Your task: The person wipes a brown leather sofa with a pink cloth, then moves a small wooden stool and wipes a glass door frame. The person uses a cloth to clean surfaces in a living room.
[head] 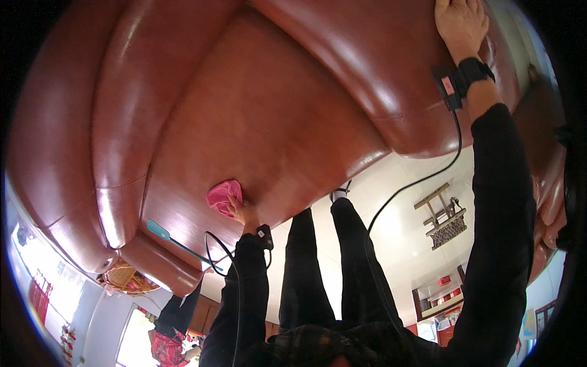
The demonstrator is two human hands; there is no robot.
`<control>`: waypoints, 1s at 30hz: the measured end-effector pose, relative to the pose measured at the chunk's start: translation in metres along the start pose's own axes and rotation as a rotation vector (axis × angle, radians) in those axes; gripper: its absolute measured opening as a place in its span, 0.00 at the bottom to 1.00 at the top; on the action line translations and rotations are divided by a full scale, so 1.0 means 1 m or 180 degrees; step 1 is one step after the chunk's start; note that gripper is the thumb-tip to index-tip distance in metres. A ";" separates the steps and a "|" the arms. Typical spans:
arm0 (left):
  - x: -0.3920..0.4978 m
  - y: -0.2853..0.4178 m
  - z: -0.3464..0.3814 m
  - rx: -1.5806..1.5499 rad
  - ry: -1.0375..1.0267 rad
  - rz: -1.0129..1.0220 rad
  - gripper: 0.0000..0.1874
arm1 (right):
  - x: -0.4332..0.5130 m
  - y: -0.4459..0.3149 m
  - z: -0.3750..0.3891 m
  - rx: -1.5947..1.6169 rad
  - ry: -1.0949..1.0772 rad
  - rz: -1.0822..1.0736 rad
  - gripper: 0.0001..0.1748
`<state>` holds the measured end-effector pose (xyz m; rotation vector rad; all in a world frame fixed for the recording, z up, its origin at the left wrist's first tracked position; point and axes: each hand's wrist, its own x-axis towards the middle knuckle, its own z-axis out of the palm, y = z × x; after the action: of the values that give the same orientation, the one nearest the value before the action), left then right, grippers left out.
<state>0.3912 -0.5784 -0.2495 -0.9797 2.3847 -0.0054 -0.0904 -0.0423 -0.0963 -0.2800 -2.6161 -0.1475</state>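
Observation:
A brown leather sofa [257, 101] fills the upper part of the view. On its seat, low and left of the middle, my left hand [238, 210] presses a pink cloth [224, 197] against the leather. My right hand [461, 23] rests flat on the sofa's upper right part, its fingertips cut off by the frame's top edge; I see nothing in it. Black devices with cables are strapped to both wrists. A teal fly swatter [158, 229] lies on the seat near the left armrest, below and left of the cloth.
A wicker basket [130, 278] is beyond the sofa's left end. A small folding stool [442, 220] is on the pale floor at the right, near a low shelf unit [440, 305]. Another person [170, 339] in red and black is at the lower left. Cables hang from my wrists.

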 end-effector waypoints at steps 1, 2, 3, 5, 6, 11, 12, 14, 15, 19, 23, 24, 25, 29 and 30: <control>-0.009 0.010 0.013 0.0222 -0.0044 0.0160 0.35 | 0.000 0.002 0.004 0.0125 -0.0023 0.0030 0.29; -0.019 0.025 0.020 0.0444 -0.0078 0.0323 0.36 | 0.002 0.004 0.007 0.0246 -0.0049 0.0067 0.30; -0.031 0.043 0.021 0.0662 -0.0100 0.0488 0.37 | 0.005 0.008 0.008 0.0369 -0.0058 0.0114 0.30; -0.071 0.099 0.019 -0.0013 0.0078 0.0656 0.37 | 0.014 0.016 0.006 0.1037 -0.0297 0.0171 0.30; -0.093 0.129 0.015 -0.0607 0.0225 0.0610 0.37 | 0.017 0.023 0.001 0.1371 -0.0406 0.0195 0.29; -0.161 0.235 -0.009 -0.0849 0.0022 0.1480 0.35 | -0.021 0.093 -0.061 0.5166 -0.0908 0.1615 0.25; -0.170 0.245 -0.010 -0.0756 0.0054 0.1747 0.34 | -0.047 0.105 -0.071 0.5103 -0.0813 0.1793 0.19; -0.184 0.259 -0.013 -0.0379 -0.0252 0.2869 0.33 | -0.118 0.141 -0.100 0.5078 -0.0711 0.1159 0.18; -0.198 0.262 -0.015 -0.0702 -0.0766 0.2993 0.25 | -0.159 0.156 -0.115 0.4854 -0.0983 0.1470 0.18; -0.253 0.264 -0.042 -0.2178 -0.2762 0.3156 0.23 | -0.337 0.180 -0.186 0.3103 -0.2265 0.2341 0.17; -0.284 0.226 -0.093 -0.2118 -0.3567 0.2770 0.23 | -0.472 0.125 -0.272 0.3355 -0.3708 0.2772 0.24; -0.285 0.213 -0.103 -0.2220 -0.3973 0.2409 0.24 | -0.487 0.108 -0.290 0.3818 -0.4279 0.3216 0.28; -0.287 0.200 -0.111 -0.2246 -0.4038 0.2142 0.23 | -0.496 0.090 -0.304 0.4313 -0.4569 0.3586 0.32; -0.269 0.139 -0.137 -0.2831 -0.4149 0.1271 0.19 | -0.484 0.032 -0.310 0.5380 -0.4926 0.3316 0.41; -0.264 0.125 -0.140 -0.3306 -0.4227 0.0908 0.19 | -0.477 0.021 -0.304 0.5605 -0.4958 0.3002 0.43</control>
<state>0.3936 -0.3431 -0.0268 -0.6102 1.1122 1.5590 0.4643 -0.1509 -0.0658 -1.0303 -1.8812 3.3379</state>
